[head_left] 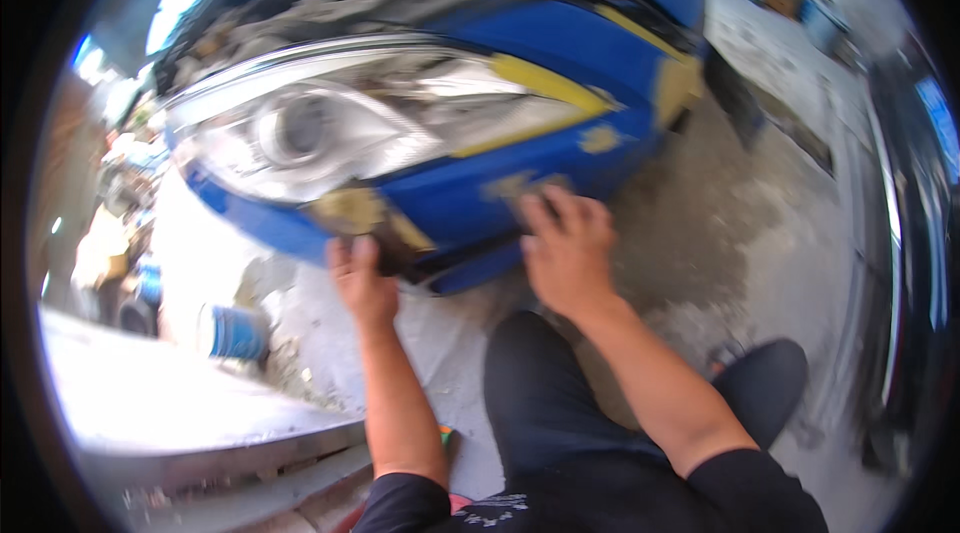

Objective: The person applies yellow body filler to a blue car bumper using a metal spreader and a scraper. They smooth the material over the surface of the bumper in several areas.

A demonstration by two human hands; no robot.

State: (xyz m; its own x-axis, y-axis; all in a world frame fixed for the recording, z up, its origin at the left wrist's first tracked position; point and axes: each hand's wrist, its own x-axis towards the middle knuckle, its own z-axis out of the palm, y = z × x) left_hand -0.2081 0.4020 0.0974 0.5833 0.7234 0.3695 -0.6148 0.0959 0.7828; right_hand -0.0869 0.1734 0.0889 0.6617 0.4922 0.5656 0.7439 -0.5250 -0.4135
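A blue car front bumper (460, 195) fills the upper middle, bearing yellow tape (545, 83) and tan patches (345, 211). My right hand (572, 251) reaches its blue face, fingers stretched out and slightly apart. Whether anything thin lies beneath those fingertips is too blurred to tell. Against the lower left part, beside a dark area, rests my left hand (362, 281); its fingers point up with a gap between them, and the far tips are smeared. Above both hands sits the clear headlight (300, 128), framed along its lower right edge by yellow tape.
A blue bucket (235, 333) stands on the floor at left, near a pale flat surface (180, 403). Clutter piles up further left. A dark glossy vehicle side (905, 233) runs along the right. My knees (535, 383) are bent below the bumper.
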